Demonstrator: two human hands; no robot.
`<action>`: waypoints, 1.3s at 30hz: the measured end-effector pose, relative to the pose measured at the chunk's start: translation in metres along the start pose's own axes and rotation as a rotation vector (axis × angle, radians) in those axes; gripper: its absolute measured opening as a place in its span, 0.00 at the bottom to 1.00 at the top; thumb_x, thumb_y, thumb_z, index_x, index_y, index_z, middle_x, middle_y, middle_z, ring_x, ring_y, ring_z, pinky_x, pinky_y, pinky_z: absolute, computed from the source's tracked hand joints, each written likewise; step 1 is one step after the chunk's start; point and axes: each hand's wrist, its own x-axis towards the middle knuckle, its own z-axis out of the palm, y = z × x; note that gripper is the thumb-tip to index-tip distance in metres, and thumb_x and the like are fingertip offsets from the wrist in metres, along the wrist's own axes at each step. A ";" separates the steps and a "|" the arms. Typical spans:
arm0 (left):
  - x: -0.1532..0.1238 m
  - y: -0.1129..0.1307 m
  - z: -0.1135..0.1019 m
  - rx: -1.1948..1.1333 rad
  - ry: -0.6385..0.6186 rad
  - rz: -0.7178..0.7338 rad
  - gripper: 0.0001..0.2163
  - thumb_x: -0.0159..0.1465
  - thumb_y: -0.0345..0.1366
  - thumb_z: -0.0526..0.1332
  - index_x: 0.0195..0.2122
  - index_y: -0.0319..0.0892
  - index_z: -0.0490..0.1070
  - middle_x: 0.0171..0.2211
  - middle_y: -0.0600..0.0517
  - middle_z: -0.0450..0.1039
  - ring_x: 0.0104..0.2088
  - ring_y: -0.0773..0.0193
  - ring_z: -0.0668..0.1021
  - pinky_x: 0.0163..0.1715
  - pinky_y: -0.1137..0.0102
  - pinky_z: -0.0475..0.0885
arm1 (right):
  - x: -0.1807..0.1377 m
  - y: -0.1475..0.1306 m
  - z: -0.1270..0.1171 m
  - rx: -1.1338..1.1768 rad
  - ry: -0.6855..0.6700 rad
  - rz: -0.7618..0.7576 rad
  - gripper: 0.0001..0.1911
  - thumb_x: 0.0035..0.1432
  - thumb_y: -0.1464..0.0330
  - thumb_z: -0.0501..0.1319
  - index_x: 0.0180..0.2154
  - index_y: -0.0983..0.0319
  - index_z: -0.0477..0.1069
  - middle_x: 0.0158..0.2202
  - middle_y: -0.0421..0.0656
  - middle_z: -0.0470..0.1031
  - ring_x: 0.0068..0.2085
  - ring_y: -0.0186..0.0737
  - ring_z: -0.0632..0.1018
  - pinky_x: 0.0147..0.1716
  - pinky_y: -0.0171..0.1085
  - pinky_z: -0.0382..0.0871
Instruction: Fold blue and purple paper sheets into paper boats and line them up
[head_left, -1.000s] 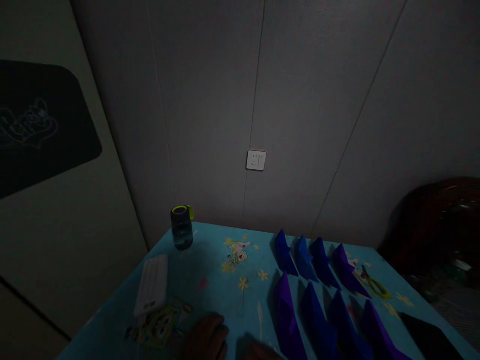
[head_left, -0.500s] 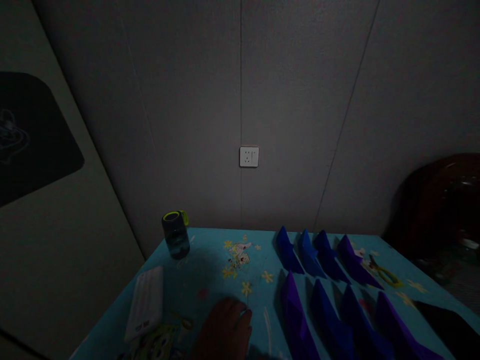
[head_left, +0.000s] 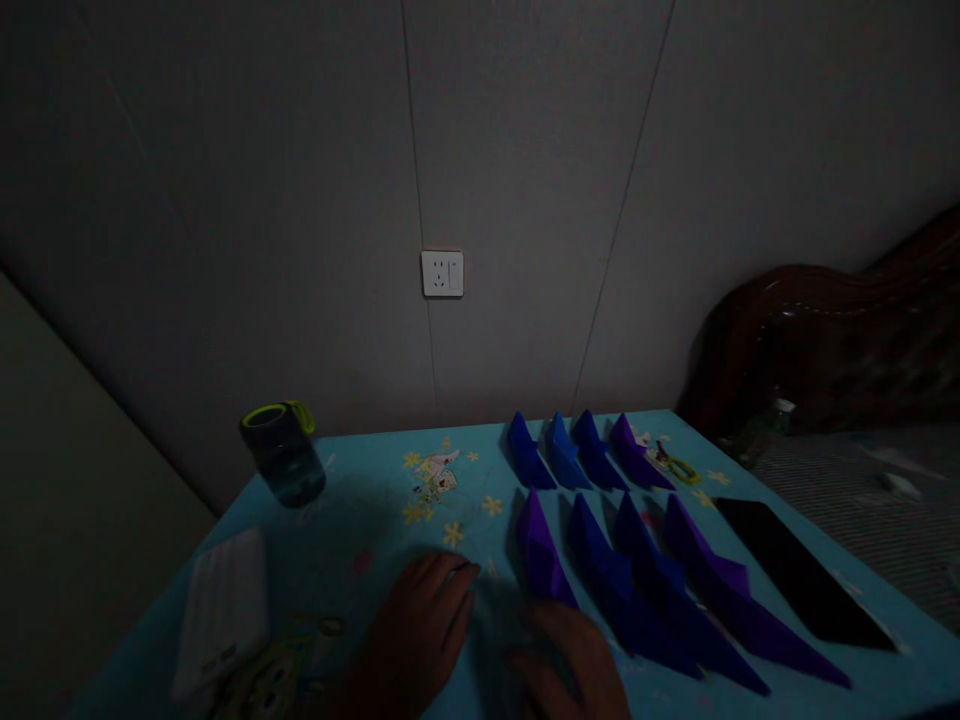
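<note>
My left hand (head_left: 424,625) rests on the blue patterned tablecloth with its fingers forward and slightly bent, holding nothing that I can see. To its right, my right hand (head_left: 574,660) has its fingers bent and apart, with nothing visible between them. Just beyond its fingers lies a purple folded paper boat (head_left: 541,550); whether they touch it I cannot tell. Beside that stand dark blue paper boats (head_left: 622,575) and another purple paper boat (head_left: 727,580) in the front row. A back row holds blue paper boats (head_left: 529,455) and a purple paper boat (head_left: 634,452).
At the left are a dark bottle (head_left: 289,465) with a yellow-green rim and a white slab-like object (head_left: 225,610). A black flat object (head_left: 802,570) lies at the right, near yellow-green-handled scissors (head_left: 681,468). Behind is a wall with a socket (head_left: 442,273).
The view has swung right, so the table's things sit further left. My right hand has come into view by the near purple boat. My left hand stays on the cloth.
</note>
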 end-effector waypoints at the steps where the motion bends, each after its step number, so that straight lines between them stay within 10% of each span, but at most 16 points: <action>1: 0.006 0.000 -0.003 -0.009 -0.028 0.000 0.14 0.66 0.28 0.53 0.51 0.41 0.70 0.43 0.46 0.76 0.42 0.56 0.78 0.43 0.58 0.76 | 0.003 0.005 -0.007 -0.065 -0.008 0.015 0.16 0.59 0.72 0.58 0.49 0.55 0.72 0.48 0.49 0.77 0.47 0.50 0.79 0.42 0.45 0.77; 6: 0.036 -0.006 0.001 -0.139 -0.092 -0.067 0.12 0.69 0.31 0.52 0.49 0.42 0.71 0.44 0.47 0.76 0.44 0.56 0.77 0.47 0.57 0.74 | 0.009 0.024 -0.013 -0.213 -0.172 0.180 0.26 0.56 0.63 0.64 0.56 0.61 0.68 0.54 0.56 0.72 0.51 0.58 0.76 0.45 0.51 0.76; 13: 0.031 -0.016 0.031 -0.421 -0.003 -0.281 0.14 0.68 0.38 0.53 0.53 0.45 0.70 0.48 0.45 0.75 0.50 0.55 0.75 0.53 0.56 0.70 | 0.039 0.017 0.017 -0.285 -0.455 0.289 0.13 0.54 0.82 0.58 0.35 0.62 0.77 0.45 0.54 0.77 0.37 0.50 0.81 0.37 0.44 0.78; 25: 0.028 -0.042 0.040 -1.093 0.342 -0.794 0.25 0.61 0.43 0.60 0.59 0.42 0.63 0.60 0.43 0.68 0.61 0.53 0.69 0.61 0.58 0.62 | 0.082 -0.006 0.049 0.319 -0.290 -0.052 0.08 0.59 0.72 0.62 0.41 0.62 0.76 0.54 0.51 0.72 0.55 0.51 0.72 0.54 0.50 0.68; 33: 0.025 -0.045 0.044 -1.036 0.401 -0.823 0.21 0.61 0.44 0.61 0.54 0.43 0.68 0.57 0.43 0.71 0.58 0.51 0.71 0.60 0.58 0.61 | 0.069 0.016 0.063 0.580 -0.180 0.359 0.11 0.65 0.65 0.56 0.44 0.56 0.77 0.59 0.50 0.67 0.60 0.50 0.68 0.59 0.53 0.62; 39: 0.026 -0.039 0.044 -0.941 0.371 -0.803 0.20 0.62 0.39 0.59 0.55 0.41 0.68 0.55 0.43 0.73 0.57 0.52 0.73 0.59 0.58 0.63 | 0.070 0.020 0.070 0.743 -0.209 0.436 0.14 0.64 0.65 0.57 0.48 0.59 0.75 0.45 0.48 0.80 0.46 0.45 0.80 0.48 0.43 0.73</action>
